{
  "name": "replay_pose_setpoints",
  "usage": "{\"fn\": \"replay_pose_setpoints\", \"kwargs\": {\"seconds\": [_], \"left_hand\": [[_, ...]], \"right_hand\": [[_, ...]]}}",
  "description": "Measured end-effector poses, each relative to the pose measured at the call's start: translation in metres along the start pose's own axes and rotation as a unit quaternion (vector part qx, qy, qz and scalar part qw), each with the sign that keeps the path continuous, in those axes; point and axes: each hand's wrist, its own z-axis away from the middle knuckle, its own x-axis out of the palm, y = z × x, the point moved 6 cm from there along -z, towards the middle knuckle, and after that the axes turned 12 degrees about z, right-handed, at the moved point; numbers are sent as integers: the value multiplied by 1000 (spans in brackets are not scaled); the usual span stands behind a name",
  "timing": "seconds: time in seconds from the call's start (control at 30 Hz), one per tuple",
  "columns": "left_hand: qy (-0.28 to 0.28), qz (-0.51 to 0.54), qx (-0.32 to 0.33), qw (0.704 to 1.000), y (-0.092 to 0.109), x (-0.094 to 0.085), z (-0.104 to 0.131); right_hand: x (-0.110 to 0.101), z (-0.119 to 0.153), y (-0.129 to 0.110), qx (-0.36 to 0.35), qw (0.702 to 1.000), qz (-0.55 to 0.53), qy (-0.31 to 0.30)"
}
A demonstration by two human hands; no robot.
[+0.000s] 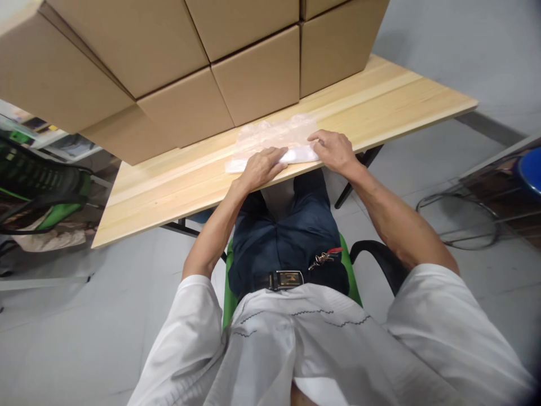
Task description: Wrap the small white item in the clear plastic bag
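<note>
A thin, crinkled sheet of clear plastic (pixel 276 134) lies near the front edge of the wooden table (pixel 156 189). Its near side is folded into a whiter, denser strip along that edge. My left hand (pixel 262 167) rests on the strip, fingers together and pointing right, with the thumb along the near side. At the strip's right end, my right hand (pixel 335 151) has its fingers curled onto the plastic, thumb and forefinger close together. Whatever may lie inside the fold is hidden.
Brown cardboard boxes (pixel 257 76) stand stacked along the table's far side, just beyond the plastic. A green and black chair (pixel 46 180) stands at left. A blue stool (pixel 530 172) is at right. My lap is under the table edge.
</note>
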Motion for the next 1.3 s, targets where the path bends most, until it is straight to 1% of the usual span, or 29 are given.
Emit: {"fn": "replay_pose_setpoints", "kwargs": {"seconds": [0.1, 0.2, 0.27, 0.3, 0.37, 0.43, 0.47, 0.5, 0.57, 0.67, 0.77, 0.93, 1.1, 1.17, 1.3], "left_hand": [[-2, -3, -2, 1000, 0, 1, -1], [1, -5, -5, 1000, -1, 2, 0], [-1, -6, -5, 1000, -2, 2, 0], [-3, -7, -5, 1000, -2, 3, 0], [-5, -11, -3, 1000, -1, 2, 1], [-5, -17, -4, 1000, 0, 1, 1], [-6, -21, -6, 1000, 1, 1, 1], [-8, -25, -9, 1000, 2, 1, 1], [-11, -34, -15, 999, 3, 1, 1], [-11, -39, -26, 999, 4, 1, 2], [-5, -29, -40, 999, 1, 0, 3], [9, -10, -39, 999, -3, -3, 5], [35, 5, -24, 999, -1, -15, 9], [32, 2, -26, 999, -1, -19, 9], [5, -25, -47, 999, -7, -26, 2]], "right_hand": [[-2, 1, 14, -5, 999, -28, 28], [-6, 7, 28, 28, 998, -11, 61], [-11, 16, 25, 29, 995, 13, 92], [-14, 20, 18, 10, 994, 22, 104], [-14, 29, -7, -71, 991, 28, 107], [-7, 36, -35, -166, 982, 20, 84], [-2, 38, -47, -202, 977, 14, 72], [3, 38, -57, -228, 972, 10, 61], [14, 36, -67, -248, 968, 11, 47], [23, 31, -68, -250, 967, 32, 36], [24, 27, -65, -246, 967, 53, 29], [15, 23, -70, -229, 971, 71, -15], [3, 19, -76, -201, 976, 49, -65], [1, 16, -76, -190, 978, 31, -78], [-4, 2, -70, -162, 983, 9, -85]]}}
